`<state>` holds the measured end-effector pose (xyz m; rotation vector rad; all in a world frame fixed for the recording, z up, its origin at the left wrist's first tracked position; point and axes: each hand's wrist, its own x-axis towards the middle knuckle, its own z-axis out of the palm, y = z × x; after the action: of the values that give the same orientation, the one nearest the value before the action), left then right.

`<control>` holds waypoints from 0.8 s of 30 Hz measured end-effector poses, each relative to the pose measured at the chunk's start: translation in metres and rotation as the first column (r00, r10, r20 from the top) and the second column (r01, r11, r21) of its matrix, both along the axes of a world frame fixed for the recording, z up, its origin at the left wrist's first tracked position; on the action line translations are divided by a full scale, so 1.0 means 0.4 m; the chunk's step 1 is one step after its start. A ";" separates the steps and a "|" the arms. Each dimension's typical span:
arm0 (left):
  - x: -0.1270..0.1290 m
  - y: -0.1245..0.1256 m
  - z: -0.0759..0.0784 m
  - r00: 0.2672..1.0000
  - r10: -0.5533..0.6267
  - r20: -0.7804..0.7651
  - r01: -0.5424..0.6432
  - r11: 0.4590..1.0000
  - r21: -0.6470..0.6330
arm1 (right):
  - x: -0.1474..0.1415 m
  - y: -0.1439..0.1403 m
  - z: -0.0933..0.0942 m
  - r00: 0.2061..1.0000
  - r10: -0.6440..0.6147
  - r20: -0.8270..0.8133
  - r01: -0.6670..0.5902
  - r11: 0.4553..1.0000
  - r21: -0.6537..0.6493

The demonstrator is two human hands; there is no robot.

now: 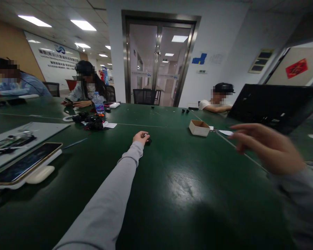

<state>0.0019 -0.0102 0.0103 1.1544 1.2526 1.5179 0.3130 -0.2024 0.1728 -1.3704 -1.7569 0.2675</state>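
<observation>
— Left hand [141, 137]?
— Stretched far out across the dark green glossy table [172, 194] on a long grey sleeve, fingers curled down over a small black part [148, 141] lying on the tabletop. Touching it for certain; gripped or merely covered, cannot tell.
— Right hand [263, 147]?
— Raised above the table at the right edge, apart from everything, fingers loosely extended and pointing left, holding nothing.
— Nearest things?
— A small open cardboard box [199, 127] beyond and to the right of the left hand, with a white scrap of paper [226, 132] just beside it. Behind the right hand, a black tilted laptop lid [273, 104].
— Further left?
— A heap of black parts [90, 121] with a clear plastic water bottle [98, 102] standing behind it. Near the left edge, a smartphone with dark screen [23, 163] resting on a white case [39, 174], beside a grey mat [23, 133] carrying small tools.
— Anyone else?
— Three other people seated at the far side, glass double doors [159, 59] behind.
</observation>
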 end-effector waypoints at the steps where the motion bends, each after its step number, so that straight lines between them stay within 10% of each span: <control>1: 0.008 0.003 0.000 0.997 -0.004 0.071 0.004 1.000 0.000 | -0.055 0.063 -0.022 0.991 0.113 -0.065 -0.121 0.983 -0.139; 6: 0.015 0.014 -0.008 0.956 -0.043 0.290 0.035 0.999 0.034 | -0.329 0.345 -0.216 0.944 0.090 -0.318 -0.271 0.762 -0.588; 9: -0.005 0.023 -0.018 0.939 -0.037 0.341 0.019 0.998 0.056 | -0.433 0.427 -0.315 0.759 -0.035 -0.651 -0.466 0.669 -0.579; 14: -0.017 0.028 -0.016 0.939 -0.039 0.342 0.017 0.998 0.067 | -0.506 0.465 -0.376 0.450 -0.044 -0.892 -0.586 0.739 -0.332; 24: -0.015 0.012 -0.017 0.997 -0.057 0.049 0.053 0.995 0.084 | -0.482 0.478 -0.397 0.383 -0.035 -0.923 -0.470 0.853 -0.227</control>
<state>-0.0042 -0.0056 0.0034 1.1859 1.1242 1.5612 0.1203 -0.0113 0.0142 -0.9027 -0.8848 1.4162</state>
